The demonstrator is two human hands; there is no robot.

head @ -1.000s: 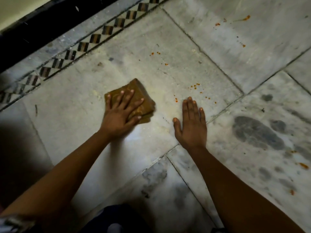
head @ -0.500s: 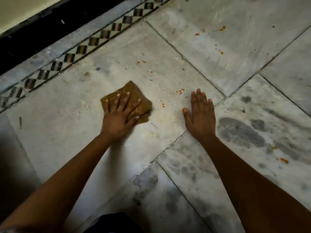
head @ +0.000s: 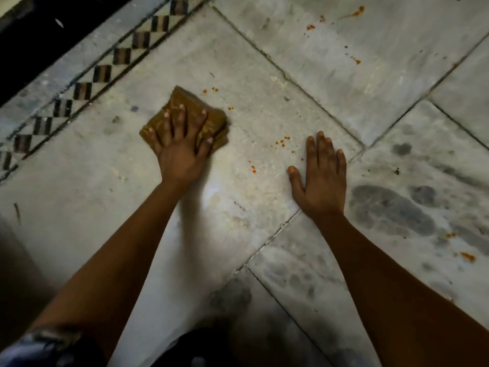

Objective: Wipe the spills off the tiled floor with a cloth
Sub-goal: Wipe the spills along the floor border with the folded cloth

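Observation:
A folded brown cloth [head: 182, 102] lies on the pale tiled floor [head: 79, 186]. My left hand [head: 182, 147] presses flat on it with spread, straight fingers. My right hand [head: 321, 178] rests flat on the floor to the right, fingers straight, holding nothing. Small orange spill specks [head: 282, 141] dot the tile between the two hands. More orange specks [head: 213, 89] sit just beyond the cloth's far edge, and one lies at its right corner. Further orange drops [head: 356, 13] mark the far tile, and orange blobs [head: 467, 256] lie at the right.
A black-and-white checkered border strip [head: 103, 74] runs diagonally at the upper left, with a dark skirting [head: 39, 38] behind it. Dark grey wet-looking patches [head: 391, 210] mark the tile on the right. Dark clothing [head: 203, 348] shows at the bottom edge.
My left hand has slid the cloth away from me and leftward along the tile. The right hand stays planted flat on the floor. The camera has shifted a little.

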